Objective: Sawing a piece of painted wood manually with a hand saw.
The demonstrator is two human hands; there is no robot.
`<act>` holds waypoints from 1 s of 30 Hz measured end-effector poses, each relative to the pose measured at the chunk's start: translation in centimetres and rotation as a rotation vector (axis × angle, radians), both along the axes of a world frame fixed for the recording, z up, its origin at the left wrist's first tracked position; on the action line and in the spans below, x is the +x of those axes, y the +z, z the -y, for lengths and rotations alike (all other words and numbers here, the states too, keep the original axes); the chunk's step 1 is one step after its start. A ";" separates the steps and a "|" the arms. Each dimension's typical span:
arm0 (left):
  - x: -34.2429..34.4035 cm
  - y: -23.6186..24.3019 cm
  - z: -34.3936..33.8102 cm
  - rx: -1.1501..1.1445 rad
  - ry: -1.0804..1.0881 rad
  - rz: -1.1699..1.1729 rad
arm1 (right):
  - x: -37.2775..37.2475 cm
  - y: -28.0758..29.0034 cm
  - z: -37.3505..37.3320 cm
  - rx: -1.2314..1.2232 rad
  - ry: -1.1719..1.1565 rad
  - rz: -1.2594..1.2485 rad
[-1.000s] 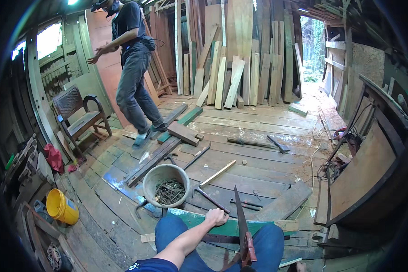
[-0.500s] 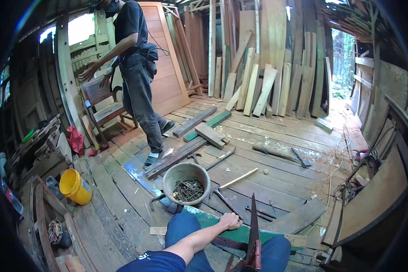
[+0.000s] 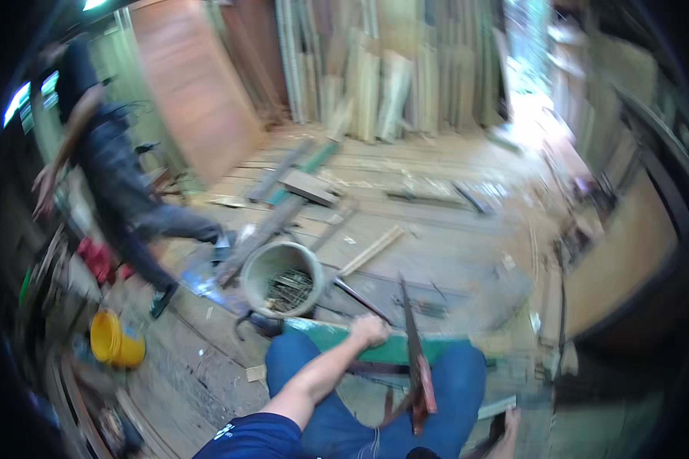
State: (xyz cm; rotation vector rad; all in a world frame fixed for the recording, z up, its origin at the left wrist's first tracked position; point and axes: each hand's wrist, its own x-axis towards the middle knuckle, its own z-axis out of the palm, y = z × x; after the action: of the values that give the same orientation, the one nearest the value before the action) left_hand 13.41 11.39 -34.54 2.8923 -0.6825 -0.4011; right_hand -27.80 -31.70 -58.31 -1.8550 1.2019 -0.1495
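My left hand (image 3: 369, 330) is closed in a fist on the green board (image 3: 406, 348) that lies across in front of my knees; what its fingers hold, if anything, is hidden. A bar-like tool with a dark shaft (image 3: 362, 300) lies just beyond that hand. Over the board, near my right knee, rests a handsaw (image 3: 410, 325) with a dark tapering blade and a reddish handle, untouched by either hand. Low on the right, outside my right knee, is my right hand (image 3: 512, 420), smeared by motion. It is beside a pale strip (image 3: 497, 407); whether it grips it is unclear.
A grey bucket (image 3: 254, 284) of nails or similar metal bits stands beyond my left knee. Planks (image 3: 279, 172) and tools lie on the wooden floor. A yellow bucket (image 3: 115, 340) is at left, near a walking person (image 3: 122, 161). Boards lean along the back wall.
The view has swung to the right and blurred. My right hand has come into sight at the lower right. The other person has stepped further left; my left hand stays on the green board.
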 end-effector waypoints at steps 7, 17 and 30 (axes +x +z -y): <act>1.9 -2.8 -0.5 0.068 0.005 0.120 | 2.2 2.8 -1.7 0.252 -0.009 0.127; 1.2 -2.4 0.8 0.109 -0.034 0.165 | 6.0 11.6 -0.4 0.163 0.226 -0.244; 1.4 -2.6 0.8 0.124 -0.038 0.098 | 8.8 14.1 -2.6 0.033 0.151 -0.255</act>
State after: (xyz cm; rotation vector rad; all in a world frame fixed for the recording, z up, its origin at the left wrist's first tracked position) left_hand 14.77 10.61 -37.18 3.0375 -0.7535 -0.3195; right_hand -19.03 -29.08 -44.22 -1.9699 1.2197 0.1943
